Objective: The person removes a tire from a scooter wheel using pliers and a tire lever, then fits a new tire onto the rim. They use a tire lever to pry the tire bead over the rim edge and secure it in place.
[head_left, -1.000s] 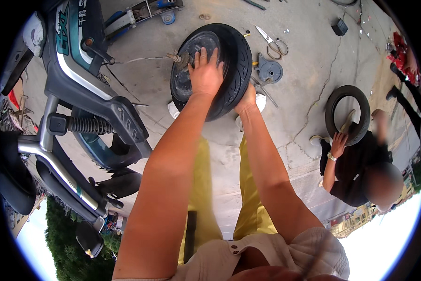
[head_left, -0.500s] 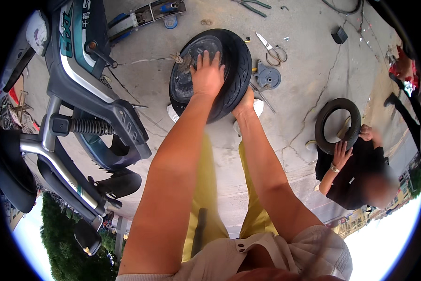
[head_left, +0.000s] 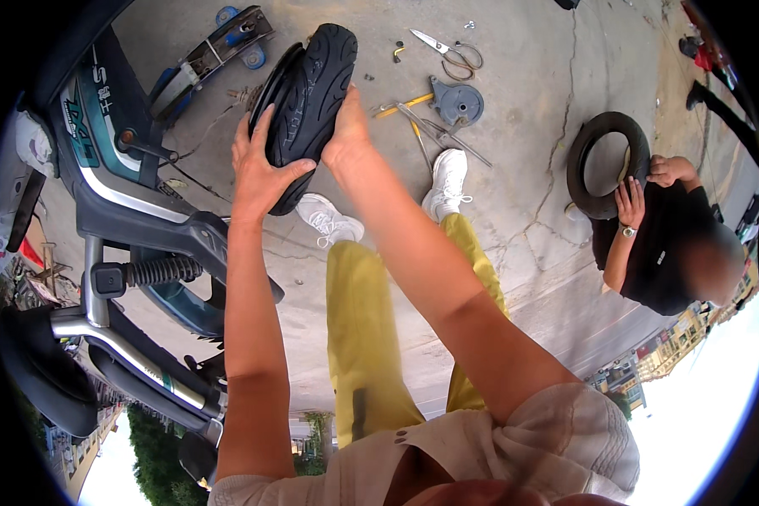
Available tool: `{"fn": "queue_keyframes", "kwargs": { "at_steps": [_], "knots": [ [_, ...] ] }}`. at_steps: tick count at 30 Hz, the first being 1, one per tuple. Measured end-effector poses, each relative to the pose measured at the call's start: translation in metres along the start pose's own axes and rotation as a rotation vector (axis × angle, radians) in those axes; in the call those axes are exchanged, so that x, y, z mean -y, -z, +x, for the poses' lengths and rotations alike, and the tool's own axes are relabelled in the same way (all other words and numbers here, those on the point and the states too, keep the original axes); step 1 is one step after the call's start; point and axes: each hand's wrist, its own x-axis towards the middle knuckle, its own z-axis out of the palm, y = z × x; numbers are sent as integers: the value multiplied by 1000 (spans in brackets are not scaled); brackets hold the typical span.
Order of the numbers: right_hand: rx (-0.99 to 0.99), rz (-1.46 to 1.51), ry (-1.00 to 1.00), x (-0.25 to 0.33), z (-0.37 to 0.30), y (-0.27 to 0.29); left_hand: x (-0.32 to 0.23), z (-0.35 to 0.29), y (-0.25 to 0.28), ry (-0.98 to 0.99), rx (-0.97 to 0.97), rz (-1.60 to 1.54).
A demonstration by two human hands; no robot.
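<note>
A black scooter wheel [head_left: 310,105] with its tyre on stands on edge, tread toward me, tilted a little. My left hand [head_left: 259,169] grips its left side, fingers over the rim side and thumb across the tread. Against the right side of the tyre presses my right hand [head_left: 347,135], its fingertips hidden behind it. A thin cable [head_left: 206,131] runs between the wheel's left side and the scooter. Right of the wheel lie a grey round brake plate [head_left: 458,101], a yellow-handled tool [head_left: 405,104], metal rods [head_left: 455,137] and scissors [head_left: 448,55].
A dark green and silver electric scooter [head_left: 135,194] fills the left side. Beyond it sits a blue-wheeled floor jack [head_left: 210,55]. At the right, a person in black [head_left: 662,253] holds a loose tyre [head_left: 578,164]. My white shoes [head_left: 448,181] stand on cracked concrete [head_left: 531,126].
The wheel has moved left and turned, so its tread faces me instead of its hub side. My left hand has shifted from the hub face to the tyre's left side.
</note>
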Motion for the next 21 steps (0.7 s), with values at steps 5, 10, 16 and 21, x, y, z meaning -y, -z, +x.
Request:
{"fn": "queue_keyframes", "kwargs": {
  "at_steps": [5,10,16,21],
  "knots": [
    [171,-378,98,-1,3,41,-1,15,-1,61,-147,-1],
    [-193,-1362,363,79,27,245,2,27,5,114,-207,-57],
    [-752,-2199,643,232,41,415,0,42,10,156,-195,-166],
    [-524,-2751,557,254,89,435,35,42,27,234,-190,-323]
  ]
}}
